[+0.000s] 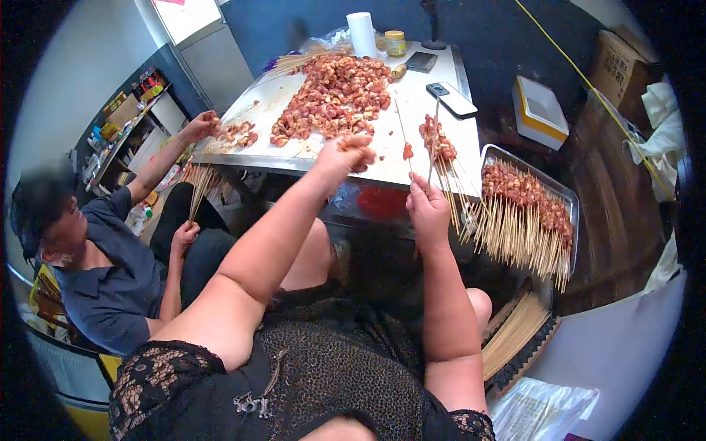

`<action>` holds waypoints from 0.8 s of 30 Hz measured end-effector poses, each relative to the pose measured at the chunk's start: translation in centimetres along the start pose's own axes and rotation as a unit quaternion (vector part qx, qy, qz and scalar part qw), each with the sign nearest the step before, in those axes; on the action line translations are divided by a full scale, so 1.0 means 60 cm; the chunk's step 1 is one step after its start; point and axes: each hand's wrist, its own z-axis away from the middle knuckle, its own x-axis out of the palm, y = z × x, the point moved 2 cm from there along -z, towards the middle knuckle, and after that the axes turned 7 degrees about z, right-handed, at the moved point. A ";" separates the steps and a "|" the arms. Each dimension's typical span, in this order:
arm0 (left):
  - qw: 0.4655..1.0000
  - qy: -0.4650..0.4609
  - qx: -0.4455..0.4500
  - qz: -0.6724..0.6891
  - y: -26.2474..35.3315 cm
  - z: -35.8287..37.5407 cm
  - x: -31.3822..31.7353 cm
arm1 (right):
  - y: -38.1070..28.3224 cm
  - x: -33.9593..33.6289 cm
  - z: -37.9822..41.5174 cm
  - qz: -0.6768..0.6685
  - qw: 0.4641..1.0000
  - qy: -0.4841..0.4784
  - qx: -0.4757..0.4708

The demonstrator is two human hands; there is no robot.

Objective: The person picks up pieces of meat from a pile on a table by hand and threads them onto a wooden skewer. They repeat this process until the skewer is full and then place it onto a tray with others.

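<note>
My right hand [428, 209] is closed round thin bamboo skewers [403, 125] at the table's front edge. Their tips point up and away from me, and one piece of raw meat [408, 151] is threaded on one of them. To its left, my left hand [347, 156] hovers over the tabletop with curled fingers pressed together; what they pinch, if anything, is hidden. Beyond that hand lies a big heap of cut raw meat [334, 95]. Several loaded meat skewers [439, 141] lie on the table just right of my right hand.
A metal tray [576, 213] of loaded skewers stands at right. Below it is a box of bare skewers [517, 334]. At left a co-worker [110, 257] holds a skewer bundle [200, 184] and reaches to the meat. A phone [452, 99] and paper roll [361, 35] are on the table.
</note>
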 end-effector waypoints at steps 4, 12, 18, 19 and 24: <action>0.993 0.072 0.063 -0.070 0.006 -0.080 -0.048 | -0.012 0.001 -0.002 -0.004 1.000 0.013 0.008; 0.766 0.028 0.123 -0.630 -0.029 -0.270 -0.045 | -0.029 0.004 -0.008 0.018 0.999 0.013 0.049; 0.840 -0.019 0.111 -0.531 0.018 -0.261 -0.023 | -0.031 0.006 -0.025 0.010 0.996 0.040 0.073; 0.842 -0.020 0.110 -0.528 0.017 -0.263 -0.025 | -0.032 0.007 -0.030 0.004 0.996 0.057 0.066; 0.972 -0.076 0.026 0.222 0.021 -0.191 -0.011 | -0.038 0.007 -0.039 0.013 0.997 0.067 0.046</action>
